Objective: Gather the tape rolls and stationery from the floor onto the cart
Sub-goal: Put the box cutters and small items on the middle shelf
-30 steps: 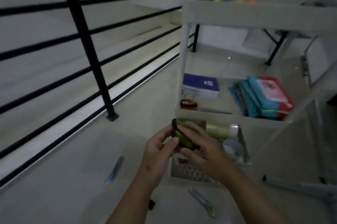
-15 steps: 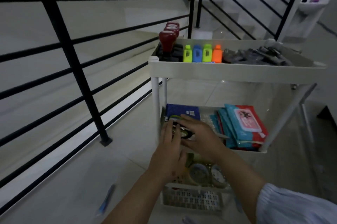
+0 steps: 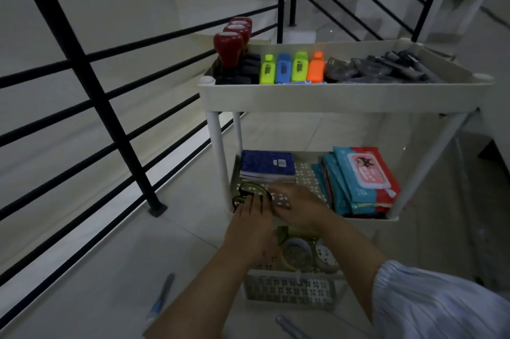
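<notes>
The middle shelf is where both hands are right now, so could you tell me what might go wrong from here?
1. The black and green item sits at the front left corner of the middle shelf, under the left hand; a nudge on withdrawal may tip it off.
2. The blue pen and a second pen lie on the floor near the person; they could be stepped on or overlooked.
3. The right hand may brush the blue notebooks.

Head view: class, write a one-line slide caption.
Both hands set a tape roll on the cart's middle shelf; a pen lies on the floor.
</notes>
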`<act>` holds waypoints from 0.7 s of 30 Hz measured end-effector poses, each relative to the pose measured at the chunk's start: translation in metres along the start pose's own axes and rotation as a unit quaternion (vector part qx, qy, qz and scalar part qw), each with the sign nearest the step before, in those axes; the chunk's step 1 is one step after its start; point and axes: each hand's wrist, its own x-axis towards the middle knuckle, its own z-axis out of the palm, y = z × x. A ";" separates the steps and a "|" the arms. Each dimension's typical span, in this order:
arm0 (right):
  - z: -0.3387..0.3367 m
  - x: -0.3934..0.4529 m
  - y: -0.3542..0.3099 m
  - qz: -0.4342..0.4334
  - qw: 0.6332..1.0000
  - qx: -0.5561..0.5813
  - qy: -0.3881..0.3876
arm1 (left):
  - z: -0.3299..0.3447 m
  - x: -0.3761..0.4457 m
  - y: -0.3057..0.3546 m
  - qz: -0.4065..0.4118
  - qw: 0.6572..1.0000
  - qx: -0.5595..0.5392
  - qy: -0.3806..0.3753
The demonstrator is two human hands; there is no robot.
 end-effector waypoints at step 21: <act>0.075 -0.150 0.089 0.032 0.978 0.064 0.197 | 0.180 -0.039 0.048 0.153 0.933 -0.279 0.167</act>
